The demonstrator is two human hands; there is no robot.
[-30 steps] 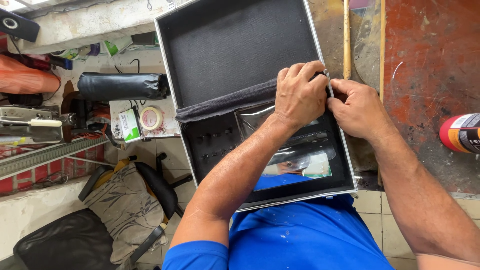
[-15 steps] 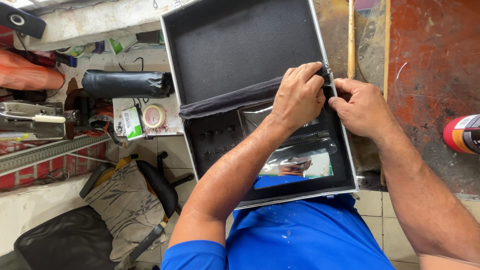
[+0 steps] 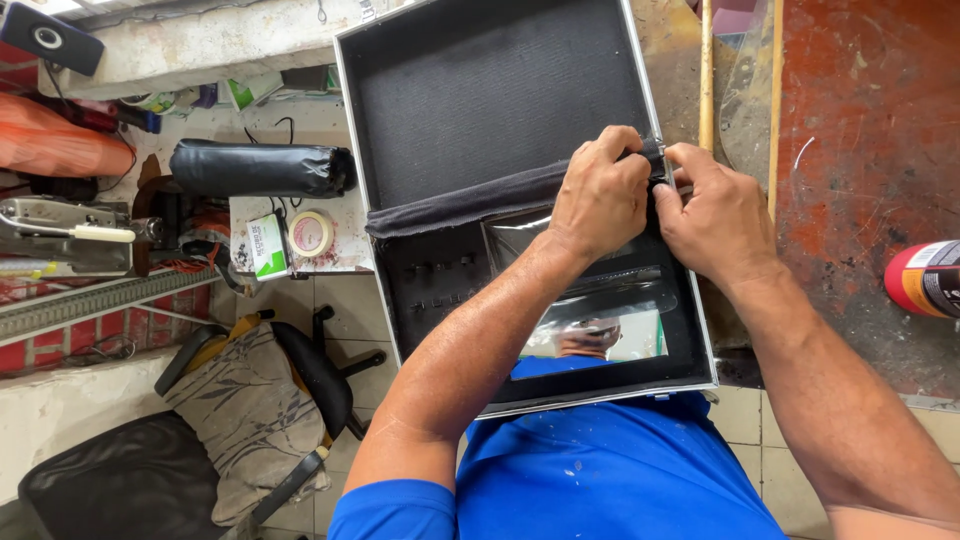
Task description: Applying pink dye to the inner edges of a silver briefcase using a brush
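Case: open black foam-lined case with metal edging (image 3: pixel 480 90), lying in front of the blue-shirted torso (image 3: pixel 610 470).
Left hand: left hand (image 3: pixel 598 195) curled, pinching the dark fabric strip (image 3: pixel 450 205) at the case's hinge line.
Right hand: right hand (image 3: pixel 712 215) pinching the same strip's end, touching the left.
Far right: red-and-white spray can (image 3: pixel 925 278) on the rust-red tabletop (image 3: pixel 860 130).

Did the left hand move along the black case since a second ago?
No. The left hand stays on the black fabric fold by the case's right edge, touching the right hand.
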